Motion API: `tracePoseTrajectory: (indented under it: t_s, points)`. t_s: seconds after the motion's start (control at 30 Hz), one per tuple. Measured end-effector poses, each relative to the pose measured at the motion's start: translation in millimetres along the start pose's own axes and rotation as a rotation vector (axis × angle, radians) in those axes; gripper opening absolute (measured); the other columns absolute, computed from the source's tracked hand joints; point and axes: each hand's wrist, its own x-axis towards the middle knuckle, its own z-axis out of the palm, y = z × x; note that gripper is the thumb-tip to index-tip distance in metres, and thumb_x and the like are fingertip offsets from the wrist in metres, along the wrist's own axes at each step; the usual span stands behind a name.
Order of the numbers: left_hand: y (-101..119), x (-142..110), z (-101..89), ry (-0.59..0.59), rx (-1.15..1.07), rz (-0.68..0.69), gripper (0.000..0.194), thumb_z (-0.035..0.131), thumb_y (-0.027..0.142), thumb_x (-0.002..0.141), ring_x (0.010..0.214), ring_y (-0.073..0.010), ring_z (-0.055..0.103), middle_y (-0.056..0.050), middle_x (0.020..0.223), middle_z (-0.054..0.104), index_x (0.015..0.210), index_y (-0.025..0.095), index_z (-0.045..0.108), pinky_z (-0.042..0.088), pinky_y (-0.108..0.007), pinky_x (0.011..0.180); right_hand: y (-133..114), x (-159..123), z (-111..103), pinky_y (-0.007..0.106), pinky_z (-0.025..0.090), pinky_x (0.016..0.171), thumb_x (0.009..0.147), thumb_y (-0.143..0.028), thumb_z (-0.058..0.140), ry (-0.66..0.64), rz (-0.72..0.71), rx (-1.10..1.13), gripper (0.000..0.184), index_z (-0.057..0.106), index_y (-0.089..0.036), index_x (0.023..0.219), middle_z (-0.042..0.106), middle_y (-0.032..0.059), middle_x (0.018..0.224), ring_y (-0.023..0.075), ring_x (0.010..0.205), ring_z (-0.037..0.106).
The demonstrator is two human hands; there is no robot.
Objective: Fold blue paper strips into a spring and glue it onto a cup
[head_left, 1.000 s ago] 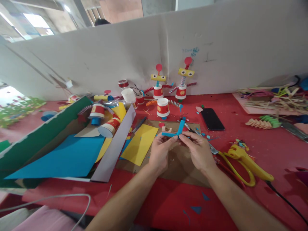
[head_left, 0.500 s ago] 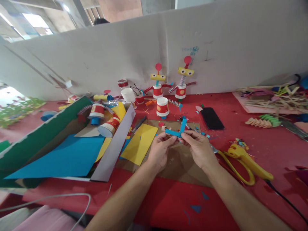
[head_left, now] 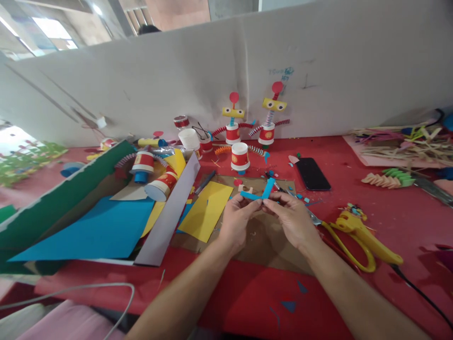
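Two arms of a blue paper strip stick out from between my fingertips, forming a V above the brown cardboard mat. My left hand pinches the strip where the arms meet, thumb on the near side. Right beside it, my right hand pinches the same joint, the thumb tips almost touching. The fingers hide the lower part of the strip. Beyond the hands stands a red and white paper cup with pleated paper arms, one orange and one white.
Yellow paper lies left of my hands, near a green-walled box with blue card. To the right are yellow-handled scissors, a yellow glue gun and a phone. Two cup figures stand at the wall.
The strip's two arms have shifted a little in my fingers, the upright one leaning slightly lower. Both hands keep their pinch in nearly the same place.
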Motion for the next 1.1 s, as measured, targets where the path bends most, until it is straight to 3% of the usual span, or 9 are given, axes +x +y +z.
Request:
tracePoseTrajectory:
  t_s: [0.23,0.53,0.83,1.1]
  points:
    - [-2.1,5.6,-6.9,-0.02,-0.138,-0.13,0.012,0.075,0.017,0.063,0.068,-0.014,0.064,-0.003,0.071,0.069,0.071,0.013,0.067,0.051,-0.03,0.077,-7.7,2.8,-5.1,0.025,0.05,0.066,0.056,-0.03,0.083,0.017,0.038,-0.032,0.022,0.07,-0.019,0.069,0.066,-0.0031,0.066,0.0096,0.06,0.061]
    - [-2.4,6.2,-7.4,0.0,-0.151,-0.165,0.018,0.079,0.015,0.058,0.065,-0.0112,0.063,0.0,0.068,0.066,0.068,0.013,0.064,0.05,-0.026,0.072,-10.3,1.7,-3.8,0.024,0.048,0.066,0.054,-0.029,0.083,0.003,0.068,-0.06,0.022,0.07,-0.018,0.069,0.066,-0.0027,0.066,0.0079,0.058,0.059]
    - [-0.8,5.1,-7.5,-0.021,-0.05,-0.144,0.022,0.08,0.021,0.058,0.056,-0.0084,0.058,0.0,0.06,0.064,0.067,0.013,0.062,0.044,-0.02,0.058,-13.5,-0.6,-1.8,0.025,0.045,0.065,0.055,-0.03,0.082,-0.048,0.039,-0.119,0.022,0.071,-0.017,0.069,0.065,-0.0016,0.064,0.0101,0.061,0.057]
    - [-1.5,5.6,-4.6,-0.006,-0.028,-0.103,0.02,0.078,0.023,0.063,0.063,-0.0107,0.063,-0.001,0.065,0.066,0.071,0.013,0.063,0.049,-0.025,0.07,-8.0,1.6,-6.2,0.025,0.047,0.066,0.056,-0.028,0.082,-0.038,0.011,-0.119,0.021,0.073,-0.02,0.073,0.068,-0.0014,0.068,0.0107,0.063,0.058]
